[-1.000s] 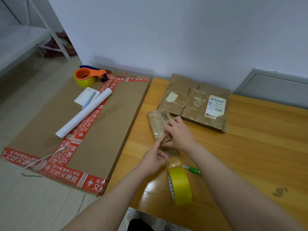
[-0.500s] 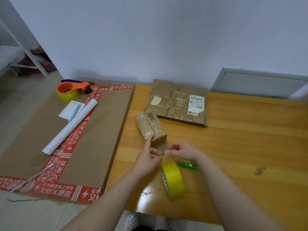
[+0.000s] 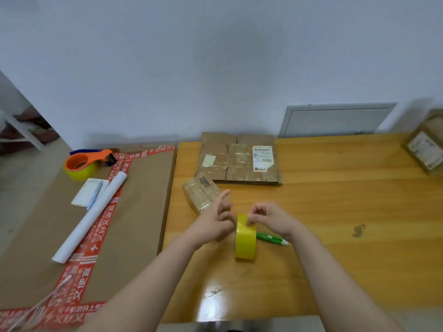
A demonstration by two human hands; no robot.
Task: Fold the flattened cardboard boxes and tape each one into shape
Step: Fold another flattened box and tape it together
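A pale wall (image 3: 215, 68) backs a wooden table (image 3: 335, 212), and both of the person's bare forearms reach out over its near edge. The right hand (image 3: 271, 218) has its fingers curled, pinching at the top of a yellow tape roll (image 3: 245, 237) that stands on edge on the table between the two hands. The left hand (image 3: 215, 219) is loose, fingers spread and the index finger pointing up, gripping nothing that I can make out. Just past its fingertips lies a small taped box (image 3: 203, 196); whether the hand touches it I cannot tell.

Farther out from both hands, toward the wall, the flattened cardboard boxes (image 3: 239, 161) lie in a flat stack, a white shipping label on the top one. A green pen (image 3: 271, 238) lies on the table under the right wrist, just beside the roll.

Well off to the left of the left hand, a large flat carton (image 3: 143, 200) edged in red printed tape carries an orange tape dispenser (image 3: 88, 161), a notepad (image 3: 86, 190) and a rolled white paper (image 3: 91, 216). Far out to the right of the right hand, a labelled box (image 3: 426, 147) sits at the table's edge, and a grey panel (image 3: 335, 119) leans against the wall.
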